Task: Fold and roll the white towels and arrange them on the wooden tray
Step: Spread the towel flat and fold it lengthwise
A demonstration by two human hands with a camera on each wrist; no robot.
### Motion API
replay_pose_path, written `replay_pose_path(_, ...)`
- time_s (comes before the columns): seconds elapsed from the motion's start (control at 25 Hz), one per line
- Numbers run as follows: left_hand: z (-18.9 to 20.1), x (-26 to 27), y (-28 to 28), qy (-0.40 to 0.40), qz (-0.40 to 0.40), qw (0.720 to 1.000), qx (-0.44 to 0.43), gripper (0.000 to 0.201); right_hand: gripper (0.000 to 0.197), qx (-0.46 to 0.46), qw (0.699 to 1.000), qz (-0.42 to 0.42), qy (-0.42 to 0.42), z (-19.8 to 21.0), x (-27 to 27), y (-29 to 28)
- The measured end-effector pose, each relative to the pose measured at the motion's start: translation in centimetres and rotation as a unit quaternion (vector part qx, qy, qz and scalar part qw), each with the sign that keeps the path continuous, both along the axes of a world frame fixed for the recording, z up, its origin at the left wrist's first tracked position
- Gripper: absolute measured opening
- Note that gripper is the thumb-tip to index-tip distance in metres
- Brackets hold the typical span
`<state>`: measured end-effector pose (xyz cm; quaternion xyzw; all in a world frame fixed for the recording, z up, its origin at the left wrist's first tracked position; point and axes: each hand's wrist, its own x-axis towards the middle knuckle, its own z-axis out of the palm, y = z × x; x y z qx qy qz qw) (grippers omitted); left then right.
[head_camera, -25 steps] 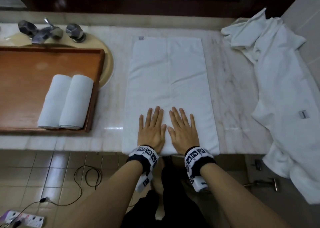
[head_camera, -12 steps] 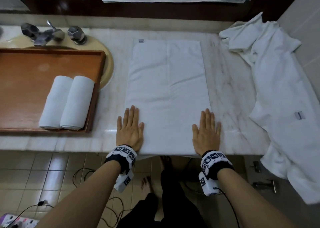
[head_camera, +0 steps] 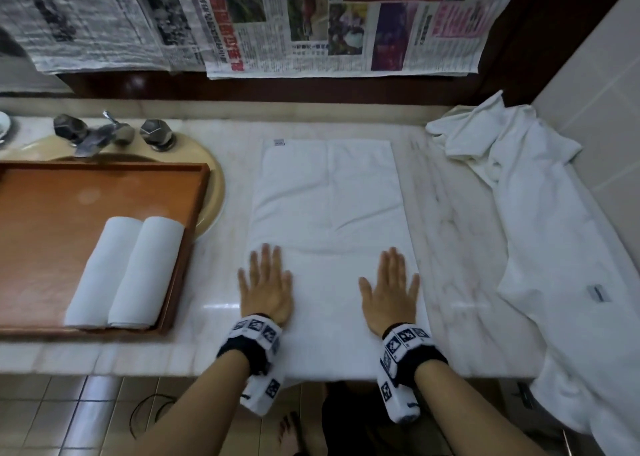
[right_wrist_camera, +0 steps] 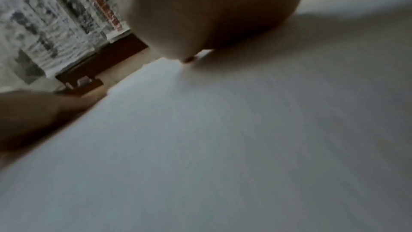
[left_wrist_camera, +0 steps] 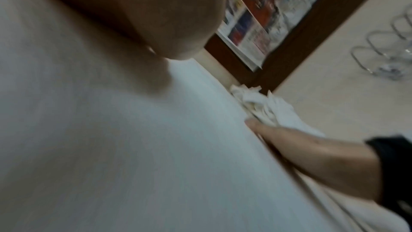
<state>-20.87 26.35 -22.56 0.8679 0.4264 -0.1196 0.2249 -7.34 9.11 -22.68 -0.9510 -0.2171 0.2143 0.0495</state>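
— While pressing flat on the folded towel [head_camera: 330,234], how are the fingers lying?
— Lying straight and released, both sets. Left hand [head_camera: 265,287] resting palm-down at the towel's near-left edge, right hand [head_camera: 389,294] palm-down near its near-right edge. Gripping nothing, only pressing. Showing the same from both wrist views: palm close on white cloth, though blurred.

— And sitting where, that towel?
— Lying lengthwise on the marble surface [head_camera: 457,234], between the wooden tray [head_camera: 194,247] and the heap of unfolded towels [head_camera: 554,247]. Near end reaching the surface's front edge, perhaps hanging just over it. Small tag showing at the far-left corner.

— Getting far along, judging by this?
— Roughly midway at best. Two rolled towels [head_camera: 126,272] already lying side by side, touching, in the near-right part of the tray. Plenty of bare tray left beside them.

— Remaining?
— Probably smoothing this one, then rolling it up from one end and setting it beside the other two. After that, working through the crumpled heap on the right; not telling how many pieces are in it, being all bunched together and draping off the surface.

— Anything worth watching?
— Possibly creases across the middle, likely spoiling a tight roll unless pressed out.
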Motion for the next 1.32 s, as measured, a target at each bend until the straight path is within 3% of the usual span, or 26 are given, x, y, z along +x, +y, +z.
replay_pose_path(0.08,1.1,1.2,1.5,0.012,0.066,0.997,-0.031,0.061,0.078,-0.021,0.994,-0.102,0.037,1.3,1.0,1.6)
replay_pose_path(0.12,1.7,2.6,1.2,-0.01,0.034,0.999,-0.041,0.061,0.078,-0.003,0.995,-0.088,0.038,1.9,1.0,3.2)
replay_pose_path(0.24,1.8,6.4,-0.8,-0.074,-0.139,0.982,-0.104,0.056,0.064,0.078,0.983,0.159,0.044,1.4,1.3,6.4)
replay_pose_path(0.28,1.4,6.5,-0.1,-0.07,-0.151,0.981,-0.098,0.056,0.062,0.08,0.978,0.186,0.052,1.3,2.1,6.1)
replay_pose_path(0.32,0.9,6.1,1.3,-0.056,-0.132,0.987,-0.074,0.056,0.062,0.069,0.983,0.163,0.044,0.9,3.4,5.6)
replay_pose_path(0.4,0.2,4.8,4.7,-0.007,-0.038,0.999,-0.024,0.058,0.069,0.016,0.999,0.033,0.034,0.6,5.8,4.4)
replay_pose_path(0.48,1.1,5.2,6.9,0.03,0.076,0.996,-0.034,0.061,0.077,-0.017,0.996,-0.074,0.055,1.6,7.4,5.2)
replay_pose_path(0.52,1.7,6.5,6.9,0.024,0.096,0.994,-0.048,0.063,0.078,-0.002,0.996,-0.076,0.051,2.0,7.5,6.5)
replay_pose_path(0.56,2.3,8.3,6.3,0.002,0.077,0.995,-0.055,0.063,0.076,0.031,0.998,-0.029,0.036,2.1,7.5,7.9)
replay_pose_path(0.64,2.6,11.9,4.5,-0.058,-0.046,0.992,-0.098,0.059,0.067,0.079,0.987,0.139,0.03,1.6,7.3,9.9)
replay_pose_path(0.68,2.4,12.6,4.0,-0.075,-0.105,0.985,-0.114,0.056,0.063,0.081,0.979,0.18,0.044,1.4,7.6,10.0)
replay_pose_path(0.76,1.2,12.3,5.5,-0.066,-0.131,0.986,-0.078,0.055,0.064,0.057,0.989,0.13,0.038,0.6,9.4,9.1)
replay_pose_path(0.8,0.5,11.6,6.8,-0.05,-0.087,0.994,-0.044,0.055,0.068,0.035,0.996,0.077,0.03,0.4,10.4,8.4)
replay_pose_path(0.88,0.6,11.4,9.4,-0.008,0.086,0.996,-0.025,0.059,0.078,-0.005,0.999,-0.028,0.045,0.9,12.2,8.3)
replay_pose_path(0.92,1.4,12.3,10.0,-0.002,0.157,0.986,-0.046,0.06,0.082,-0.006,0.998,-0.052,0.044,1.3,12.7,9.2)
replay_pose_path(0.96,2.0,13.8,9.9,-0.01,0.171,0.983,-0.065,0.061,0.082,0.008,0.999,-0.04,0.032,1.6,12.8,10.4)
replay_pose_path(1.0,2.7,15.5,9.2,-0.034,0.123,0.989,-0.076,0.06,0.078,0.033,0.999,0.018,0.018,1.8,12.8,11.8)
replay_pose_path(1.08,2.4,18.0,7.7,-0.077,-0.06,0.99,-0.104,0.055,0.067,0.071,0.981,0.179,0.022,1.3,13.1,13.6)
replay_pose_path(1.12,2.1,18.1,7.8,-0.08,-0.119,0.984,-0.104,0.054,0.063,0.075,0.975,0.209,0.033,1.1,13.7,13.8)
replay_pose_path(1.2,0.5,16.8,10.0,-0.061,-0.091,0.993,-0.045,0.054,0.064,0.048,0.988,0.142,0.025,0.3,15.4,12.8)
replay_pose_path(1.32,0.4,16.4,13.0,0.002,0.098,0.995,-0.015,0.059,0.078,-0.014,0.999,-0.024,0.037,1.0,17.5,13.2)
